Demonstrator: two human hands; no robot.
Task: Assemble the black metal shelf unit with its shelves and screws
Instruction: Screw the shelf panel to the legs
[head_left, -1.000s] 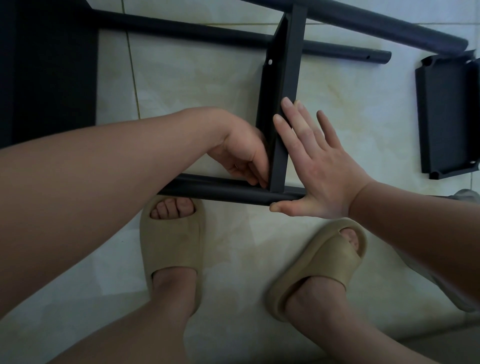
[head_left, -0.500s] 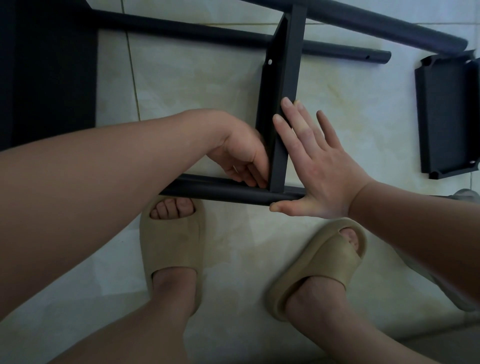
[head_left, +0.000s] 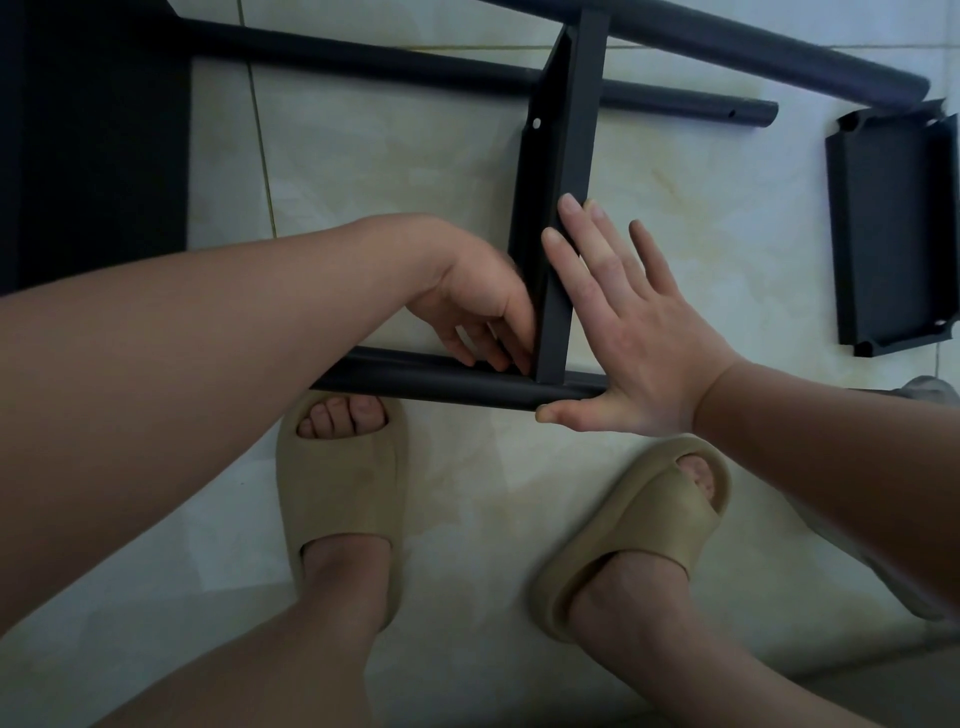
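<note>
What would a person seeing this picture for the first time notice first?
At centre, the right hand lies flat against an upright black shelf panel; the left hand touches its joint with the near pole. Beige slippers stand below, a spare shelf at right.

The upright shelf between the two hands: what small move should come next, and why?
Probably fasten the near corner: the left hand has its fingers curled exactly where the shelf meets the near tube, while the right hand presses flat against the shelf's side. What they hold is hidden.
</note>
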